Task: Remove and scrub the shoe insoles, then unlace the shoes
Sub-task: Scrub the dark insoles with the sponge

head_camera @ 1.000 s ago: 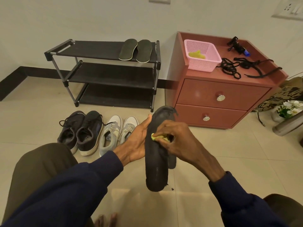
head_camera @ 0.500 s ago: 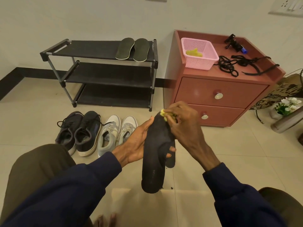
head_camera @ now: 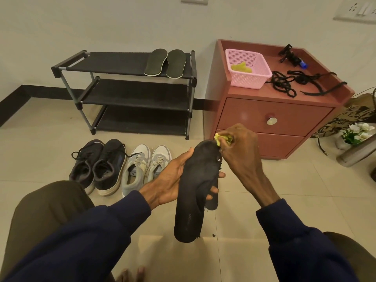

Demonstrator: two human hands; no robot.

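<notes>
Head view, the only one: black insole (head_camera: 194, 192) held upright over the floor between the knees, toe end up; left hand (head_camera: 173, 180) wrapped round its middle from behind, fingers curled to the front edge, apparently pinning a second insole (head_camera: 212, 200) behind the first; right hand (head_camera: 239, 147) pinched shut on a yellow-green scrub pad (head_camera: 220, 138), pressed to the toe end; crumbling visible along the right edge, black flecks on the tiles below; best scrubbed, at a guess, with short strokes from toe toward heel, light near the frayed edge, left grip moved down to back whichever part is under the pad; open floor on all sides of the hands, nothing close enough to catch an elbow; red cabinet (head_camera: 270, 119) just beyond the right hand, its lower drawer front the nearest hard edge; dark shoes (head_camera: 99, 165) and pale shoes (head_camera: 146, 167) side by side to the left, laces in, well apart from the work; another pair of insoles (head_camera: 165, 62) on the top shelf of the rack (head_camera: 122, 64); pink basket (head_camera: 247, 68) and loose black laces (head_camera: 291, 82) on the cabinet top.
</notes>
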